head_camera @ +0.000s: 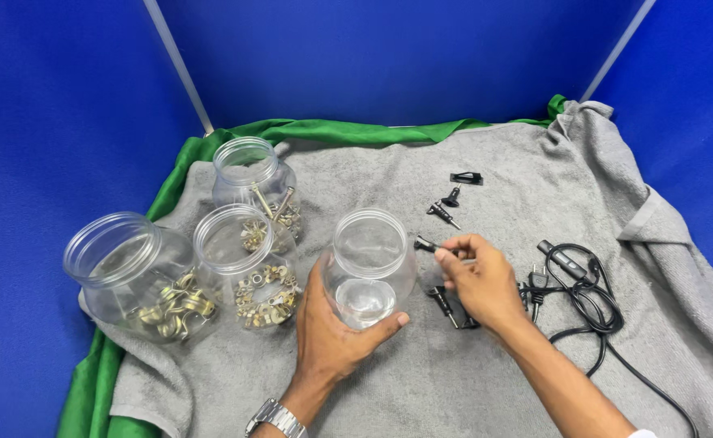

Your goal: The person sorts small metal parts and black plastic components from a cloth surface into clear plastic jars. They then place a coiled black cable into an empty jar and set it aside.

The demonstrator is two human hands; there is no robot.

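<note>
Your left hand [332, 328] wraps around the lower half of an empty clear jar [369, 264], which stands upright on the grey towel [454, 373] covering the desk, its mouth open. Your right hand [478, 280] is just beside the jar's right side, fingers pinched on a small black screw [426, 244] whose tip points toward the jar's rim. A further black part [446, 302] lies on the towel under that hand. Three more black screw parts [452, 197] lie farther back, well apart from the jar. To the left stand three clear jars: the left jar [133, 276] and the middle jar [247, 268] hold brass-coloured fittings, and the rear jar [255, 182] holds fittings and longer bolts. A coiled black power cord [584, 292] lies right of your right hand. A green cloth [210, 150] edges the towel.
</note>
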